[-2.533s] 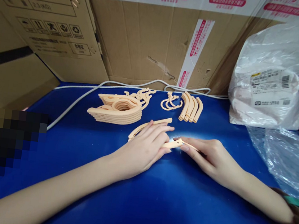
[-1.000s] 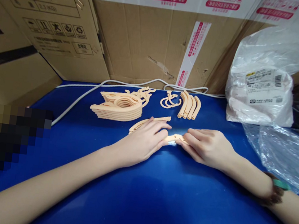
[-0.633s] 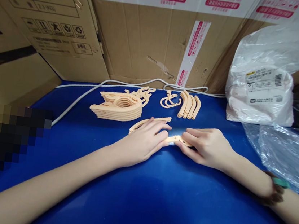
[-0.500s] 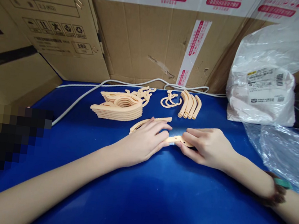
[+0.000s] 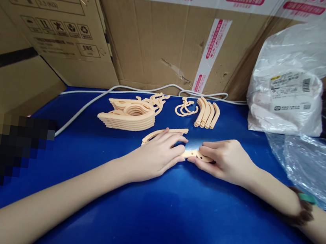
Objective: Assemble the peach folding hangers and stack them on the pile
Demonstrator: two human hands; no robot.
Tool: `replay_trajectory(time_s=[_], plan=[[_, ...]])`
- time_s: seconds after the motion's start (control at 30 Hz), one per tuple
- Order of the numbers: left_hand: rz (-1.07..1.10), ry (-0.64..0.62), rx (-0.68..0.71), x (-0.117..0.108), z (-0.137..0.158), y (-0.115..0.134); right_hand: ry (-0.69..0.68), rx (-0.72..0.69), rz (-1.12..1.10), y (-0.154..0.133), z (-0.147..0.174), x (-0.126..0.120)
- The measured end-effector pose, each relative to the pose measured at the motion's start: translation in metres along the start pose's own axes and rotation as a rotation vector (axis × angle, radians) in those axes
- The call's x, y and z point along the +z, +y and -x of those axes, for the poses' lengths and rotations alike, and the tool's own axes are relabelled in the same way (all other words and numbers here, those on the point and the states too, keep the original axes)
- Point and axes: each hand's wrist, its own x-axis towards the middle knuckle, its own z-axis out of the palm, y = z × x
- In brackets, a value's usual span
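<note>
My left hand is closed on one end of a cream plastic hanger arm with small holes, low over the blue table. On the other end, my right hand pinches with thumb and fingers where the pieces meet. Both hands hide much of the arm. Beyond my left fingers lies another curved hanger arm, partly covered by that hand. A stack of folded cream hangers sits behind it to the left. Several loose curved arms and a few hanger hooks lie behind my hands.
More hooks lie behind the stack. A white cable runs along the back, before large cardboard boxes. At the right stands a white plastic bag with a label, and clear plastic film spreads over the blue table.
The hanger arm between my hands has tipped slightly and sits a little lower. My right thumb has slid slightly left, nearer my left hand. Both hands keep their hold.
</note>
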Motion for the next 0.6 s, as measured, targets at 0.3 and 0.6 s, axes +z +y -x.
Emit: replay_trajectory(time_s=[0.3, 0.6], plan=[[0.0, -0.001, 0.038, 0.0016, 0.0013, -0.002, 0.006, -0.042, 0.057, -0.0005, 0.0016, 0.0026], [0.011, -0.012, 0.045, 0.0, 0.0014, -0.0003, -0.012, -0.031, 0.006, 0.001, 0.0019, 0.0031]])
